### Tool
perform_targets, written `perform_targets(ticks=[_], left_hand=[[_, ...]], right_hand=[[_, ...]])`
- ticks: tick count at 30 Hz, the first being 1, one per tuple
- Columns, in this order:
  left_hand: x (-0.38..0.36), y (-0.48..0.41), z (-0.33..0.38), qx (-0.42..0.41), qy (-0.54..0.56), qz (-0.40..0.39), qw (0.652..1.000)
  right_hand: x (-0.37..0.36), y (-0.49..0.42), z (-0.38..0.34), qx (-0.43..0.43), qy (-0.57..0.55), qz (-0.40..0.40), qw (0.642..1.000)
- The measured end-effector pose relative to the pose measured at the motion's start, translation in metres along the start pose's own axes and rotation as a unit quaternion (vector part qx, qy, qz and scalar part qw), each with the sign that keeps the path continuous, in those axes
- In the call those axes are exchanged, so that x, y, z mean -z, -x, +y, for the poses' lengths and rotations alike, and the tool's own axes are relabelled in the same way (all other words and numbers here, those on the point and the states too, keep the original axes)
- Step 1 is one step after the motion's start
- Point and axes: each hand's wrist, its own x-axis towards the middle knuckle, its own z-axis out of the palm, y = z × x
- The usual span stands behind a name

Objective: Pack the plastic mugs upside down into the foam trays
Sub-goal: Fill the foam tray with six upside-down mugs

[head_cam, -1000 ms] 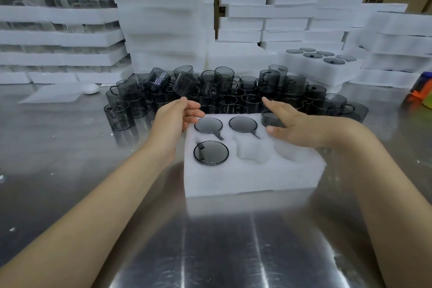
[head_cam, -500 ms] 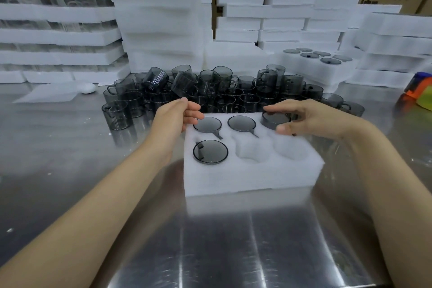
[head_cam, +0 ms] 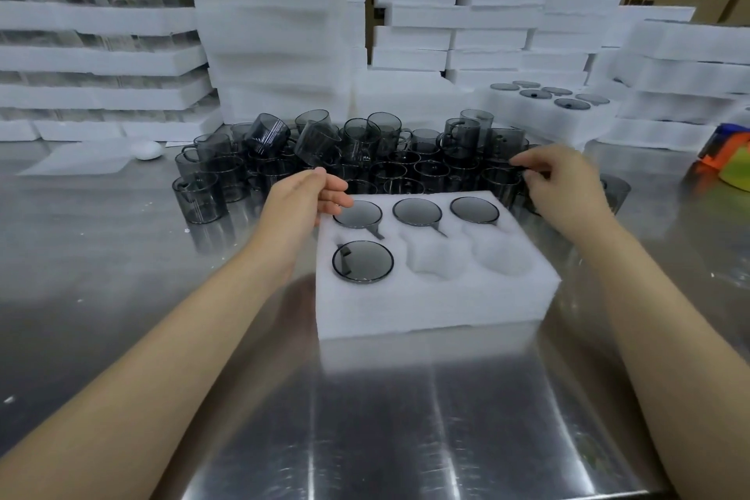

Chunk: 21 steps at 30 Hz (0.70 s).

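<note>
A packer's left grip (head_cam: pixel 300 203) holds the ten o'clock corner of a foam tray (head_cam: pixel 426 304) on the steel worktop (head_cam: pixel 121 296). The right grip (head_cam: pixel 564 191), out at the tray's two o'clock, is narrowed to a thumb-and-finger pinch on the top of a smoky mug (head_cam: pixel 497 183) at the edge of the loose mugs (head_cam: pixel 365 150) heaped at twelve o'clock.

Four packed mugs (head_cam: pixel 362 261) already sit base-up: three across the far row and one at eight o'clock. The two empty pockets (head_cam: pixel 430 258), at six and four o'clock, have yet to be filled.

The pick looks best done by lifting the mug straight up, clear of its neighbours, so the tilted ones on top of the heap are not toppled. It then needs turning over in the air. Its handle should probably line up with the pocket's side notch before it is pressed in, as the seated mugs show. The left grip should keep the light foam from sliding. White stacked trays (head_cam: pixel 268 12) fill the background.
</note>
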Motion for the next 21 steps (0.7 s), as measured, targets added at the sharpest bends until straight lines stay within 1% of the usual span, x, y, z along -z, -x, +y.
perform_targets(ticks=[1,2,6,8,10,12,14,15,17,19,21], left_hand=[[0.0,0.0,0.0,-0.001,-0.001,0.0,1.0],[0.0,0.0,0.0,-0.001,-0.003,0.0,1.0],[0.0,0.0,-0.001,0.0,-0.006,0.0,1.0],[0.001,0.0,-0.001,0.002,-0.012,-0.001,1.0],[0.001,-0.001,-0.001,0.002,-0.021,-0.001,1.0],[0.001,-0.001,-0.001,0.001,-0.027,-0.001,1.0],[0.001,0.0,-0.002,0.001,-0.031,-0.001,1.0],[0.001,0.0,-0.002,0.0,-0.033,-0.001,0.999],[0.001,0.0,-0.003,-0.001,-0.034,-0.002,0.999],[0.001,0.0,-0.003,-0.003,-0.033,-0.003,0.999],[0.0,0.0,-0.003,-0.006,-0.029,-0.003,1.0]], right_hand=[[-0.002,-0.002,0.006,0.0,0.065,0.013,0.998],[-0.003,-0.003,0.012,-0.002,0.111,0.008,0.994],[-0.015,-0.002,0.024,-0.015,0.183,-0.033,0.982],[-0.02,-0.002,0.027,-0.022,0.196,-0.042,0.979],[-0.021,-0.003,0.03,-0.02,0.18,-0.032,0.983],[-0.023,-0.003,0.032,0.005,0.176,-0.021,0.984],[-0.025,-0.002,0.032,0.023,0.182,-0.029,0.983],[-0.026,-0.001,0.03,0.021,0.173,-0.032,0.984],[-0.028,0.001,0.021,0.013,0.108,-0.01,0.994],[-0.025,0.003,0.008,0.013,0.006,0.054,0.998],[-0.016,0.004,-0.01,0.027,-0.094,0.102,0.99]])
